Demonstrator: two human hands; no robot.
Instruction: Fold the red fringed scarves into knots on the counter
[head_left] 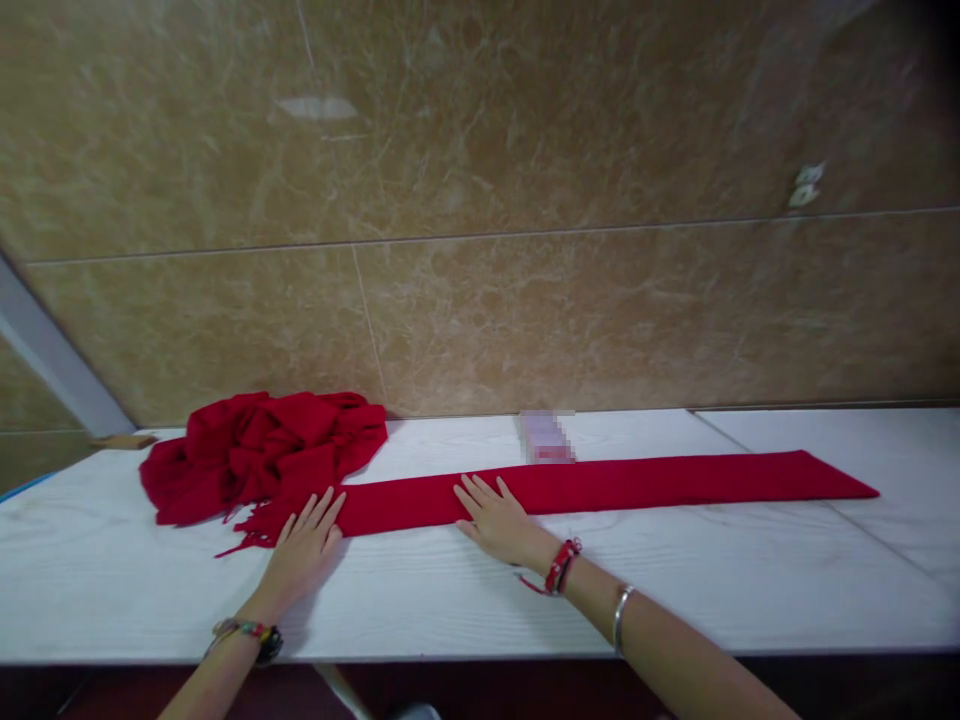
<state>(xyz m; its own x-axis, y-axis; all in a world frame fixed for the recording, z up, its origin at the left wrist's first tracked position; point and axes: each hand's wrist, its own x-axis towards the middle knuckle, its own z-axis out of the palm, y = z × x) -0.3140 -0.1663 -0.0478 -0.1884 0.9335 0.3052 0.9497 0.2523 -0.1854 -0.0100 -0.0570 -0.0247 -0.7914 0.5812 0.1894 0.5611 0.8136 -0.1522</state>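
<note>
A long red scarf [637, 482] lies stretched flat across the white table [450, 600], folded into a narrow band running from left of centre to the right. My left hand [304, 545] rests flat on its fringed left end, fingers spread. My right hand [495, 520] lies flat on the band's near edge around the middle, fingers extended. Both wrists wear bracelets. Neither hand grips anything.
A crumpled heap of red scarves [262, 450] sits at the back left, touching the flat scarf's end. A small pinkish box [546, 437] stands behind the scarf by the brown marble wall [480, 200]. The table's front edge runs just below my wrists.
</note>
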